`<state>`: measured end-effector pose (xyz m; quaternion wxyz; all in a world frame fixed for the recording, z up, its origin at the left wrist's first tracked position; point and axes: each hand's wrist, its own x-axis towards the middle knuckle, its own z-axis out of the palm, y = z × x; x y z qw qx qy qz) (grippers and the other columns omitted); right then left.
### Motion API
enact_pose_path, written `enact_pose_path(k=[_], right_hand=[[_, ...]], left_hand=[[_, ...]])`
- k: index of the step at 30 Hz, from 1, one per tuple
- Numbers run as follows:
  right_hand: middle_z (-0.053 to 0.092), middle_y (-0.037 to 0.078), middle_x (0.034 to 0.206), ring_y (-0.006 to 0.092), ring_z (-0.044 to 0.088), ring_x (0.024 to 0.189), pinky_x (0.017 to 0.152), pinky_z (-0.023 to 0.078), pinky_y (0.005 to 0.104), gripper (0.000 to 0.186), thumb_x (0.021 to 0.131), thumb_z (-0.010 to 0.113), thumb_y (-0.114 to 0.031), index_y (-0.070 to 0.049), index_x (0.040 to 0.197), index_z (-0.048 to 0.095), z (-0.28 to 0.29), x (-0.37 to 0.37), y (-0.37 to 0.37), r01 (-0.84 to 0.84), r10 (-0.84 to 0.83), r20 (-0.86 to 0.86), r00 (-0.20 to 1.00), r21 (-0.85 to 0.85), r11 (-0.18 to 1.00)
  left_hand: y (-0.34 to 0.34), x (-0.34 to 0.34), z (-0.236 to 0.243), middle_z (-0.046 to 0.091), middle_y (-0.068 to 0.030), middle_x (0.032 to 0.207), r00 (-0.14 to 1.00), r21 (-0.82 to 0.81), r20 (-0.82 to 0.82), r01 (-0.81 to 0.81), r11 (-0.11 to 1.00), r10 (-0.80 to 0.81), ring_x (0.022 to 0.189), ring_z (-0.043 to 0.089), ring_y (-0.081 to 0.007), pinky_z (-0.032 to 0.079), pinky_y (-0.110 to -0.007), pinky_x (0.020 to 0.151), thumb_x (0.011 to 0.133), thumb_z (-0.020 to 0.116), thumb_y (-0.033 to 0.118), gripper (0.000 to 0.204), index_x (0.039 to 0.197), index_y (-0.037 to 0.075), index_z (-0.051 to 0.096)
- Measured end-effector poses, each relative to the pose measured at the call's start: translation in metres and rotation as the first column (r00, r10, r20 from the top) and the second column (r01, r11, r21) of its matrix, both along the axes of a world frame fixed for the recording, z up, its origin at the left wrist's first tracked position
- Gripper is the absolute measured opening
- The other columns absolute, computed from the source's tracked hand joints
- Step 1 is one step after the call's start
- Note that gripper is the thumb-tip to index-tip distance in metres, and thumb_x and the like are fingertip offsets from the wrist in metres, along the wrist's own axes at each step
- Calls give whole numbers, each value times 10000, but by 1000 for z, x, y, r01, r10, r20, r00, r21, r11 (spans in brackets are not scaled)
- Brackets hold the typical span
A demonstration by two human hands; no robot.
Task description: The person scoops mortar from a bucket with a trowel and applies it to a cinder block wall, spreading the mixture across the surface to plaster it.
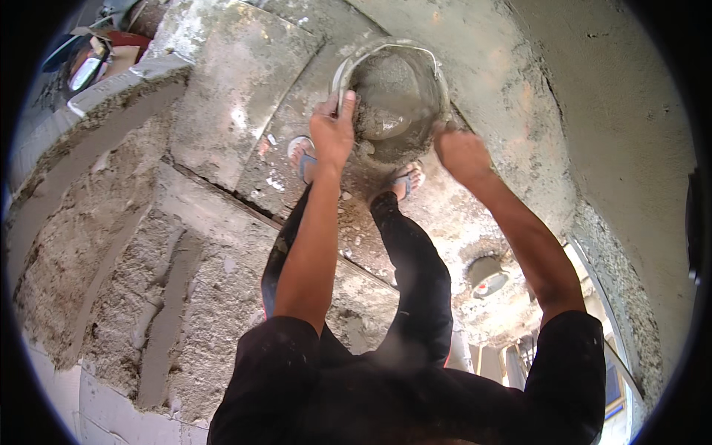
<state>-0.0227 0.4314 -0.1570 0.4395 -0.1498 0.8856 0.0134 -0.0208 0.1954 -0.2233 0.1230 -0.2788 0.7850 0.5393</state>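
Note:
A round bucket point(340, 80) with a pale rim stands ahead of me, its inside coated with wet grey mortar point(389, 78). At the bucket's left side my left hand point(333, 132) is closed over the rim, thumb pointing up along it. My right hand point(463, 154) is curled beside the bucket's right edge and slightly smeared by motion. Whether those right fingers grip the rim or something else, I cannot make out.
My sandalled feet point(405, 182) stand on rough concrete just nearer than the bucket. Mortar strips point(169, 319) run over a rough surface at left. A grey wall point(623, 96) rises at right. A round dish-like object point(487, 277) lies at lower right, and clutter point(93, 63) fills the far left.

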Motion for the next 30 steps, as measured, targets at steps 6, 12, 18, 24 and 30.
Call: enact_pose_path(k=[6, 12, 18, 24, 30], right_hand=[[692, 218, 978, 378, 687, 942, 830, 557, 506, 270, 953, 495, -203, -20, 1023, 681, -83, 36, 17, 269, -272, 143, 952, 39, 962], [670, 241, 821, 427, 659, 801, 744, 530, 512, 275, 855, 634, -243, -37, 1036, 615, -68, 101, -5, 521, -533, 93, 841, -406, 751], [679, 228, 837, 428, 662, 824, 769, 523, 524, 288, 871, 610, -266, -48, 1059, 603, -18, 61, 8, 478, -498, -5, 867, -267, 837], [669, 242, 862, 401, 671, 811, 731, 535, 502, 326, 881, 636, -319, -12, 988, 660, 117, 27, 14, 301, -372, -207, 905, -306, 903], [683, 198, 848, 405, 669, 790, 699, 531, 522, 330, 903, 623, -338, -67, 1081, 562, 425, -50, -50, 42, -188, -409, 893, -340, 940]], left_hand=[[62, 11, 32, 617, -237, 825, 982, -53, -183, 43, 998, -52, 783, 578, -329, 461, -396, 762, 894, 727, 312, 463, 1107, -95, 670], [30, 24, 10, 629, -223, 815, 992, -64, -122, 33, 997, -41, 751, 588, -315, 470, -391, 734, 892, 731, 329, 506, 1169, -87, 650], [-46, -26, 17, 705, -200, 1027, 954, 14, 279, 110, 994, -109, 946, 634, -217, 477, -312, 864, 920, 663, 473, 645, 1209, -103, 625], [-164, 82, 74, 527, -286, 1375, 980, -28, 196, 41, 999, -34, 1292, 503, -375, 397, -426, 1064, 959, 581, 451, 644, 1375, -35, 510], [-241, 307, 108, 601, -351, 1200, 800, -328, 579, 406, 853, -159, 1189, 546, -488, 450, -481, 1007, 757, 696, 653, 992, 1422, -37, 439]])
